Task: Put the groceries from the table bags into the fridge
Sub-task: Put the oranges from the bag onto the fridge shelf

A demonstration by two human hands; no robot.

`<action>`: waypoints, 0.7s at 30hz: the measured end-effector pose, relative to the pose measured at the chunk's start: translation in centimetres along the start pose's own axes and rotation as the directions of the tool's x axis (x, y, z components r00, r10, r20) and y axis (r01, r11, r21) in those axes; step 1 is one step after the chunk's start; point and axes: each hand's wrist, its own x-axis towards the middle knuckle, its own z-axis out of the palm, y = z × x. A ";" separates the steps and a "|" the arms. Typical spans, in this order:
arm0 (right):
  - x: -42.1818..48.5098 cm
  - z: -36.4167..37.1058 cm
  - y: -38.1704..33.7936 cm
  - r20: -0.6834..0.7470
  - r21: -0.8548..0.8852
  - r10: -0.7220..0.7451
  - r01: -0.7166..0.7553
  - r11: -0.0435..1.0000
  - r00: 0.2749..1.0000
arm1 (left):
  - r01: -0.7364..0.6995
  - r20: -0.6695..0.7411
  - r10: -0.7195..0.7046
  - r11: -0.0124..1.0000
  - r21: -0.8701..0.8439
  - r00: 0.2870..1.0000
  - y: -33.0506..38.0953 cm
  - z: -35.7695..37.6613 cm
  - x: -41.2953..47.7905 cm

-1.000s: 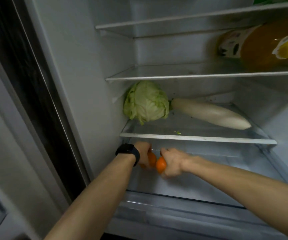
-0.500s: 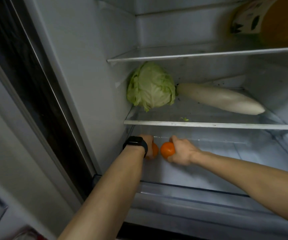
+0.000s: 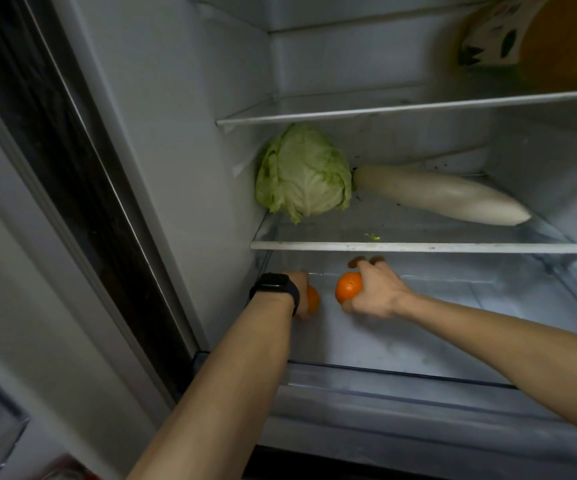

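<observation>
Both my arms reach into the lowest open space of the fridge, under a glass shelf (image 3: 415,247). My left hand (image 3: 300,289), with a black watch on the wrist, is closed around an orange (image 3: 313,299) near the left wall; most of that orange is hidden by the hand. My right hand (image 3: 373,292) grips a second orange (image 3: 347,287) a little to the right, its fingertips reaching under the shelf edge. The two oranges are apart. Both sit low over the pale floor of this compartment (image 3: 418,341).
On the glass shelf above lie a green cabbage (image 3: 302,173) at the left and a long white radish (image 3: 443,195) to its right. A large orange-brown bottle (image 3: 550,43) lies on a higher shelf. The fridge's left wall and dark door seal (image 3: 72,174) stand close by.
My hands have moved apart, so the two oranges no longer touch. The right hand has gone deeper under the shelf. The camera has tilted down and closer.
</observation>
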 end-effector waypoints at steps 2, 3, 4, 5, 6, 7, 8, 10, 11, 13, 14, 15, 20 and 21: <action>0.0 0.2 0.0 -0.012 -0.010 0.000 0.000 1.000 1.000 | -0.001 0.001 0.001 1.000 -0.004 1.000 -0.2 0.1 0.1; 0.0 0.4 0.0 -0.016 -0.016 -0.016 0.016 1.000 1.000 | -0.001 0.005 0.001 1.000 -0.011 1.000 -0.2 0.2 0.1; 0.1 0.6 0.0 -0.015 -0.022 -0.037 0.037 0.999 0.999 | 0.004 0.006 -0.004 1.000 -0.018 1.000 -0.2 0.2 0.2; 0.1 0.9 0.0 -0.005 -0.027 -0.056 0.056 0.998 0.998 | 0.006 -0.001 -0.006 1.000 -0.025 1.000 -0.2 0.3 0.2; 0.1 1.1 0.0 0.004 -0.029 -0.078 0.078 0.997 0.997 | 0.014 -0.010 -0.015 0.999 -0.031 1.000 -0.2 0.3 0.2; 0.1 1.2 0.1 0.007 -0.028 -0.101 0.101 0.994 0.995 | 0.021 -0.015 -0.022 0.999 -0.033 1.000 -0.2 0.4 0.3; 0.0 1.2 0.2 0.002 -0.028 -0.123 0.123 0.992 0.992 | 0.028 -0.010 -0.028 0.999 -0.033 1.000 -0.1 0.4 0.4; 0.0 1.2 0.4 -0.010 -0.021 -0.154 0.154 0.988 0.988 | 0.031 0.010 -0.031 0.999 -0.032 0.999 -0.1 0.2 0.6; 0.0 1.2 0.5 -0.006 -0.016 -0.160 0.160 0.987 0.987 | 0.031 0.021 -0.030 0.999 -0.029 0.999 -0.1 0.0 0.6; 0.1 1.2 0.6 0.022 -0.027 -0.157 0.157 0.987 0.987 | 0.027 0.033 -0.026 0.999 -0.024 0.999 0.1 -0.1 0.5; 0.1 1.1 0.5 0.039 -0.044 -0.147 0.148 0.988 0.988 | 0.022 0.036 -0.021 1.000 -0.020 0.999 0.1 -0.1 0.5; 0.1 0.9 0.4 0.054 -0.067 -0.132 0.136 0.988 0.990 | 0.018 0.037 -0.018 1.000 -0.011 0.999 0.1 -0.1 0.6; -1.0 -2.4 -1.2 0.153 -0.264 -0.095 0.133 0.955 0.984 | 0.009 0.018 -0.011 0.996 0.093 1.000 0.1 -1.1 0.0; -1.8 -3.3 -1.5 0.194 -0.296 -0.082 0.138 0.945 0.978 | -0.001 0.027 -0.002 0.993 0.118 1.000 0.2 -1.4 -0.4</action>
